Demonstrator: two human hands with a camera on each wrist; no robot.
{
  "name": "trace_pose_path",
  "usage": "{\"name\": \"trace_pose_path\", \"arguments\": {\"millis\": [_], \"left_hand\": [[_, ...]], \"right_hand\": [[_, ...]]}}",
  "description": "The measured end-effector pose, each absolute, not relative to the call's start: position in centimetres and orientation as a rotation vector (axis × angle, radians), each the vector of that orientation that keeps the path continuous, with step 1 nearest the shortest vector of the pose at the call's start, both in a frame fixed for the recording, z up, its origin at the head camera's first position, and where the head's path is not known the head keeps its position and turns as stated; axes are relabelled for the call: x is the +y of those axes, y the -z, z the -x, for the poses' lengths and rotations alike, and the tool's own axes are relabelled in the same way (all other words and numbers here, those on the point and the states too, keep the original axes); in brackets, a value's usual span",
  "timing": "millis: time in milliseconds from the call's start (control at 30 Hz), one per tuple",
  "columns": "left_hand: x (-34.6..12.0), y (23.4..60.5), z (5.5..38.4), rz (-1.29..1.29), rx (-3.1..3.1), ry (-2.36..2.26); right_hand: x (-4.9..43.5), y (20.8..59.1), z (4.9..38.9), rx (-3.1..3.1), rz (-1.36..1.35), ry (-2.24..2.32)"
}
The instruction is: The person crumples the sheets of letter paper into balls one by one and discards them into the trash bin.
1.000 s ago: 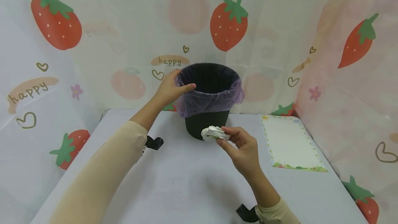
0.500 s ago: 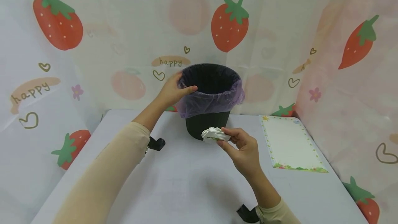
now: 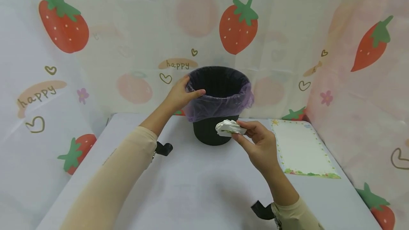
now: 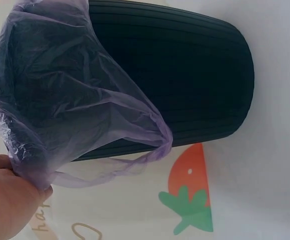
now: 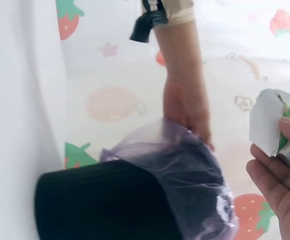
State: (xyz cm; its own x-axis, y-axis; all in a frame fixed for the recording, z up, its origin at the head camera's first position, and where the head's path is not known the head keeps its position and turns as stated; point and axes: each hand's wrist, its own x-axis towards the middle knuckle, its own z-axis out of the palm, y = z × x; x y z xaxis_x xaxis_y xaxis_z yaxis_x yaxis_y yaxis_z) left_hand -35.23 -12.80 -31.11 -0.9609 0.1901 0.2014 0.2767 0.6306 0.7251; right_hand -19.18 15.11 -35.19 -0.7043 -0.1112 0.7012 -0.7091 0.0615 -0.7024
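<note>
A black trash can (image 3: 209, 134) stands on the table against the back backdrop, lined with a thin purple plastic bag (image 3: 217, 106) folded down over its rim. My left hand (image 3: 178, 94) grips the rim on the left side, thumb over the front of the edge. In the left wrist view the bag (image 4: 85, 90) hangs loosely down the can's side. My right hand (image 3: 262, 147) pinches a crumpled piece of paper (image 3: 227, 127) between thumb and fingers, in front of the can and below its rim. The paper (image 5: 266, 122) is white with green print.
A white sheet with a decorated border (image 3: 303, 148) lies flat on the table's right side. Strawberry-printed cloth (image 3: 238, 27) encloses the back and both sides. A white cover (image 3: 191, 187) spreads over the tabletop.
My right hand has risen slightly and shifted right with the crumpled paper. The left hand stays on the rim, and the whole head view has shifted a little.
</note>
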Motion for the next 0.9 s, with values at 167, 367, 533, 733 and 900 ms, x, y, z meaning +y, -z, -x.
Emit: {"name": "trace_pose_path", "arguments": {"millis": [167, 367, 533, 733, 900], "left_hand": [[-12.7, 30.8, 35.0, 0.380, -2.749, 1.251], [-12.7, 30.6, 35.1, 0.377, -2.764, 1.247], [-12.7, 30.5, 35.1, 0.389, -2.770, 1.252], [-12.8, 30.6, 35.1, 0.390, -2.769, 1.258], [-12.7, 30.8, 35.1, 0.386, -2.759, 1.288]], "right_hand": [[15.3, 32.7, 20.1, -1.844, -0.854, -1.640], [15.4, 29.1, 21.5, -1.843, -0.878, -1.576], [15.5, 26.4, 23.3, -1.830, -0.920, -1.522], [15.4, 23.7, 25.2, -1.916, -0.906, -1.446], [15.3, 22.2, 26.7, -2.049, -0.875, -1.374]]}}
